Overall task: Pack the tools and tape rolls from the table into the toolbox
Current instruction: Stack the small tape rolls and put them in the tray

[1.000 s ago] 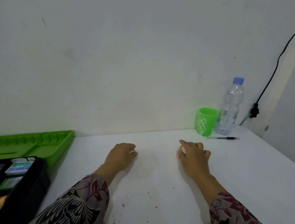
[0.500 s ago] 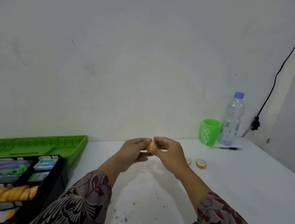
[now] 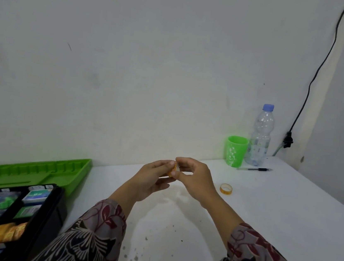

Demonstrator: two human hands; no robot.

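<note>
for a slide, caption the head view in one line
Left hand and right hand pinch an orange tape roll over the white table; second tape roll lies nearby, toolbox open at left.

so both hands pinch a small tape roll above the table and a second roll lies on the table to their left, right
One slip: the left hand and right hand do pinch a small tape roll above the table, but the second roll lies to their right, not left, as the head view shows.
</note>
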